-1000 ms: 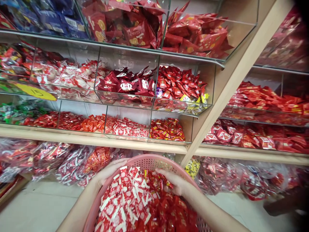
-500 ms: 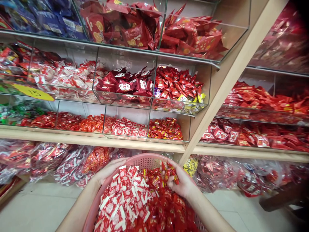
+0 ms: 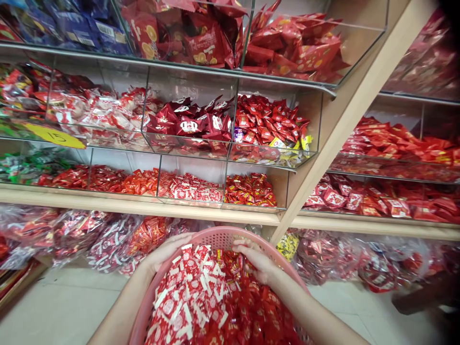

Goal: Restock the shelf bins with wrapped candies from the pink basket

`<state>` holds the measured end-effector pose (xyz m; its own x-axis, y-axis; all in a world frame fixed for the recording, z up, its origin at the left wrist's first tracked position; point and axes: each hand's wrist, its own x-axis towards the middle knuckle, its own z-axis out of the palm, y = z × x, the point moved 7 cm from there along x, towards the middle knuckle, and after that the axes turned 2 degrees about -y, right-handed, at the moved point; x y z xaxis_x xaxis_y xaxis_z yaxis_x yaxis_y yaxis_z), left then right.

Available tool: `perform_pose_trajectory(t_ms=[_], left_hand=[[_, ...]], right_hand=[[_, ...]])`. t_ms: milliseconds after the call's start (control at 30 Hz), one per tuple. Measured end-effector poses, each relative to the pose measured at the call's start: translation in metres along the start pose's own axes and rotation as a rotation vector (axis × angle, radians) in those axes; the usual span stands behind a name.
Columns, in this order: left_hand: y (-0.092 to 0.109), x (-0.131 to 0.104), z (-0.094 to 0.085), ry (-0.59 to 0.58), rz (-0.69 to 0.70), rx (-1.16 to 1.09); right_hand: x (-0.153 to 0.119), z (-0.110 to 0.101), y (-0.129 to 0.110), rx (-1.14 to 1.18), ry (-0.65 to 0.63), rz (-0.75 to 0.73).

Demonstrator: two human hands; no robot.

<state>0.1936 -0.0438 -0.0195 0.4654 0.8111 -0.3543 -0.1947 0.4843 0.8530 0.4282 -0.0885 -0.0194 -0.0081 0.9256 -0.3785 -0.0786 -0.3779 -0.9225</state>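
A round pink perforated basket (image 3: 215, 233) is held low in front of me, full of small wrapped candies. Red and white packets (image 3: 179, 306) fill its left side, and darker red packets (image 3: 255, 306) its right. My left hand (image 3: 170, 249) grips the rim at the back left, its fingers partly hidden. Inside the basket, near the back right rim, my right hand (image 3: 255, 258) rests on red and yellow packets (image 3: 232, 260), palm down with fingers stretched out; no packet shows in it.
Beyond the basket stands a wooden shelf (image 3: 251, 217) with clear divided bins of candies (image 3: 251, 189). A yellow tag (image 3: 55, 136) marked 15 hangs at the left. Plastic bags of candies (image 3: 111, 242) lie under the shelf, and a dark brown object (image 3: 420, 294) is at the right.
My right hand has turned over, palm down, and the red packets it held are out of it. The view has shifted slightly, with the basket a little further right.
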Motion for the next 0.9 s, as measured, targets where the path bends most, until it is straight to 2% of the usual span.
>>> perform_pose_trajectory(t_ms=[100, 233, 300, 400, 500, 567, 733, 800, 900], left_hand=[[-0.001, 0.000, 0.001, -0.018, -0.010, -0.014], [-0.001, -0.001, 0.001, -0.019, -0.004, -0.012], [0.000, -0.002, 0.003, -0.038, 0.003, -0.010], [0.002, -0.003, 0.006, -0.041, 0.010, 0.000], [0.003, -0.003, 0.006, -0.037, 0.009, 0.004], [0.002, -0.002, 0.006, -0.039, 0.006, 0.001], [0.000, -0.001, 0.003, -0.046, 0.006, -0.006], [0.000, -0.001, 0.002, -0.043, 0.010, 0.003], [0.001, -0.002, 0.003, -0.046, 0.011, 0.005]], right_hand=[[0.013, 0.004, 0.001, -0.205, 0.016, -0.081], [0.024, 0.008, -0.011, -0.477, 0.066, -0.370], [0.027, 0.010, -0.012, -0.547, 0.074, -0.450], [0.026, 0.012, -0.014, -0.536, 0.091, -0.524], [0.017, 0.010, -0.022, -0.388, 0.126, -0.560], [0.012, 0.006, -0.021, -0.229, 0.132, -0.432], [-0.002, 0.007, 0.005, 0.327, 0.031, 0.156], [-0.007, 0.010, 0.010, 0.506, -0.003, 0.257], [-0.007, 0.009, 0.012, 0.606, -0.026, 0.261]])
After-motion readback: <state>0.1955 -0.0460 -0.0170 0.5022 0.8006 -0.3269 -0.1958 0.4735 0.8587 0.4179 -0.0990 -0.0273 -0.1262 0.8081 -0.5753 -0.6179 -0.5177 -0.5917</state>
